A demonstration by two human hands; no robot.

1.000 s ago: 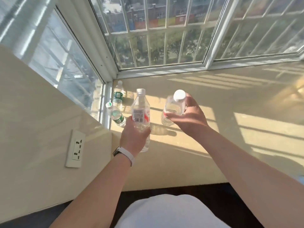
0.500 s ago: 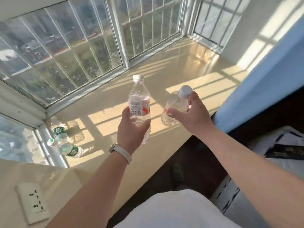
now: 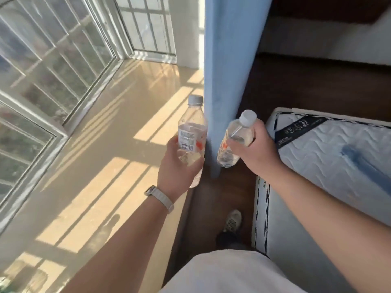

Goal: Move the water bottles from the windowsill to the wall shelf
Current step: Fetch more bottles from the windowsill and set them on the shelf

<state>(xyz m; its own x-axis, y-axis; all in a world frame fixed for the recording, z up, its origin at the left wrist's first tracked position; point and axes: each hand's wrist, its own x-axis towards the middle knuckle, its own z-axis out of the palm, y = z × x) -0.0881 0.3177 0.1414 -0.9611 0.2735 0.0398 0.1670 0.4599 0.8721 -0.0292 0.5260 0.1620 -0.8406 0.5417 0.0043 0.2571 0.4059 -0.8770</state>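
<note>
Left hand (image 3: 179, 166) wrapped around the lower body of an upright water bottle (image 3: 192, 132), grey cap on, held above the windowsill (image 3: 101, 144) edge. Right hand (image 3: 254, 151) clamped on a second bottle (image 3: 234, 138), tilted with its cap toward the upper right, held over the dark wood floor (image 3: 285, 85). Bottles side by side, not touching; blue curtain (image 3: 226, 60) hangs between and behind them. Sill is beige, sunlit, striped with window-bar shadows. White band on left wrist. Quilted mattress (image 3: 328, 157) at right. Wall shelf not in view.
</note>
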